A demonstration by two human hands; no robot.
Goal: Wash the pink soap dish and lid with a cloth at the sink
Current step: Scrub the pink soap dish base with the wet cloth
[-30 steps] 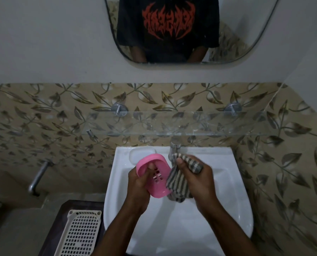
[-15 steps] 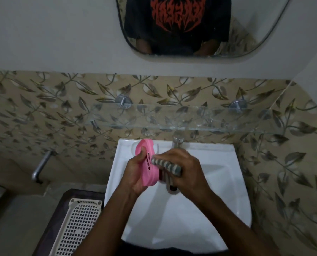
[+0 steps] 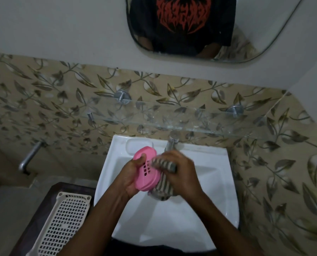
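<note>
Over the white sink (image 3: pixel 205 182), my left hand (image 3: pixel 130 180) grips an oval pink soap dish (image 3: pixel 146 174) with slots in its middle, tilted so its slotted face looks up at me. My right hand (image 3: pixel 181 172) is closed on a grey-and-white striped cloth (image 3: pixel 162 185), pressed against the dish's right side. Part of the cloth hangs below the dish. The separate pink lid is nowhere in sight. The tap (image 3: pixel 170 143) stands right behind my hands; no running water shows.
A cream perforated basket (image 3: pixel 61 224) lies on a dark surface left of the sink. A glass shelf (image 3: pixel 172 119) juts out above the tap. A metal pipe (image 3: pixel 30 156) sticks out of the tiled wall at left. A mirror (image 3: pixel 190 26) hangs above.
The dish has turned from edge-on half a second ago to its slotted face showing. The cloth has shifted down along its right side and now hangs lower again.
</note>
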